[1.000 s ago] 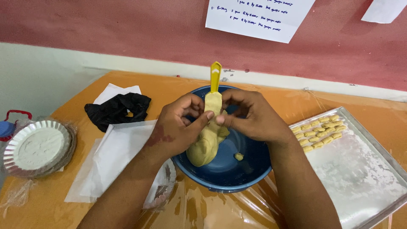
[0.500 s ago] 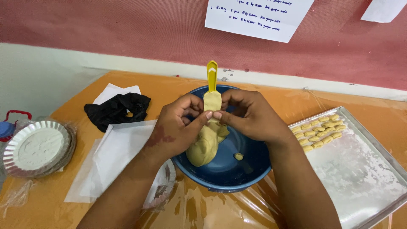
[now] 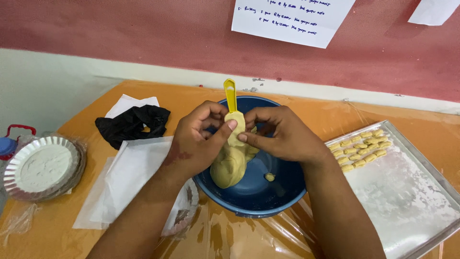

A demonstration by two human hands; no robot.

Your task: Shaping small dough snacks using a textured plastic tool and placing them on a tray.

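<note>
Over a dark blue bowl (image 3: 282, 192) both hands work a lump of yellow dough (image 3: 230, 165). My left hand (image 3: 199, 141) grips the dough from the left, thumb pressed on its top. My right hand (image 3: 282, 134) pinches the same top part from the right. A yellow measuring spoon (image 3: 230, 95) stands up between the hands, its scoop hidden under dough. A small dough crumb (image 3: 270, 177) lies on the bowl's bottom.
A floured metal tray (image 3: 407, 192) at the right carries several small dough pieces (image 3: 362, 146). At the left are white paper sheets (image 3: 129, 177), a black cloth (image 3: 132, 123) and a foil pan of flour (image 3: 43, 167). Clear plastic covers the orange table (image 3: 306, 110).
The hands and dough have stayed over the bowl; the fingers have shifted slightly, pressing dough onto the spoon's scoop.
</note>
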